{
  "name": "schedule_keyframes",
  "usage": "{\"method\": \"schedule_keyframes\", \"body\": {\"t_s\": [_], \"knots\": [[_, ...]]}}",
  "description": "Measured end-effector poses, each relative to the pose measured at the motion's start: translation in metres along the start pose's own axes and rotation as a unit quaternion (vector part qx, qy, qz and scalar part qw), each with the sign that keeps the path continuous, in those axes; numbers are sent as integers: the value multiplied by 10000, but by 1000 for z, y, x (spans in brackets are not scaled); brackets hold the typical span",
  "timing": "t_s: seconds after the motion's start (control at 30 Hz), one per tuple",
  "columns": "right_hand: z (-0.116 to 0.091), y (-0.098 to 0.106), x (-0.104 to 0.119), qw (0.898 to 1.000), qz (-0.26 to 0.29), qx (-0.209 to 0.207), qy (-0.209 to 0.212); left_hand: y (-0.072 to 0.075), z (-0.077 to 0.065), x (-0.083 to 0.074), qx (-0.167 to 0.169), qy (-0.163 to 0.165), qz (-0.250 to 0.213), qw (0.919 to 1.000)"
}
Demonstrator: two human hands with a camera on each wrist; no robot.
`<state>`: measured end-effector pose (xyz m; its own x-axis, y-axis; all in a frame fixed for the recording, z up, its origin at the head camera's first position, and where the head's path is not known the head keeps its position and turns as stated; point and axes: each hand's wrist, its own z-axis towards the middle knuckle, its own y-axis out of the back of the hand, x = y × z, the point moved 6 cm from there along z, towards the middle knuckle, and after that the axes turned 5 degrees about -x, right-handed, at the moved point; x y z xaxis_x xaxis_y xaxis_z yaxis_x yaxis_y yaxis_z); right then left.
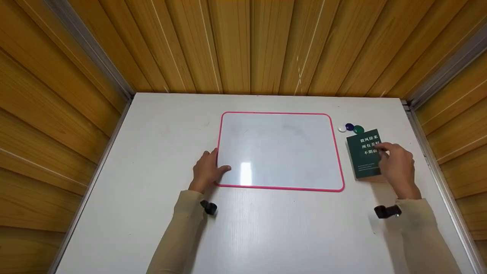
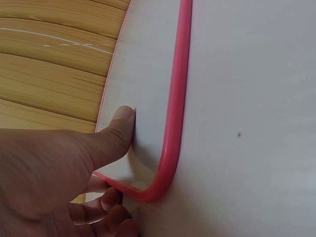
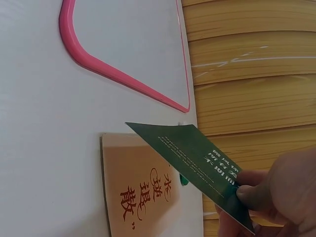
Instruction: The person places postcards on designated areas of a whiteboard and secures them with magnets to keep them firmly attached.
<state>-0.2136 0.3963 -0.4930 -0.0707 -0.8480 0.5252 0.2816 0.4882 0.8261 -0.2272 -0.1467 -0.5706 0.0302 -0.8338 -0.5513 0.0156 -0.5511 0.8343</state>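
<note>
A whiteboard [image 1: 281,148] with a pink frame lies on the white table. My left hand [image 1: 206,169] holds its near left part, thumb over the white surface and the other fingers curled at the outer edge. At the right, my right hand [image 1: 399,167] pinches a green card [image 1: 361,152] with white printed characters by its right edge. In the right wrist view the green card [image 3: 190,158] is tilted and raised over a tan card [image 3: 133,173] with brown characters. From the head view, most of the tan card is hidden under the green one.
White, dark blue and green round magnet-like discs sit in a row beyond the green card: white disc [image 1: 342,129], blue disc [image 1: 349,126], green disc [image 1: 358,129]. Wood-patterned walls [image 1: 266,45] border the table [image 1: 163,140] at the back and both sides.
</note>
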Motion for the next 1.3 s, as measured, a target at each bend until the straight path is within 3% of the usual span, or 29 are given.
{"method": "schedule_keyframes", "body": {"t_s": [0.67, 0.97, 1.3], "knots": [[5, -7, 5, 9997, 199, 113, -118, -1, 0, 2, -49, 139, -172, 9997], [10, -12, 13, 9996, 233, -24, 129, 0, -1, 1, -28, 102, -38, 9999], [17, -23, 22, 9990, 430, 106, -106, -1, -2, -1, -48, 113, -120, 9999]]}}
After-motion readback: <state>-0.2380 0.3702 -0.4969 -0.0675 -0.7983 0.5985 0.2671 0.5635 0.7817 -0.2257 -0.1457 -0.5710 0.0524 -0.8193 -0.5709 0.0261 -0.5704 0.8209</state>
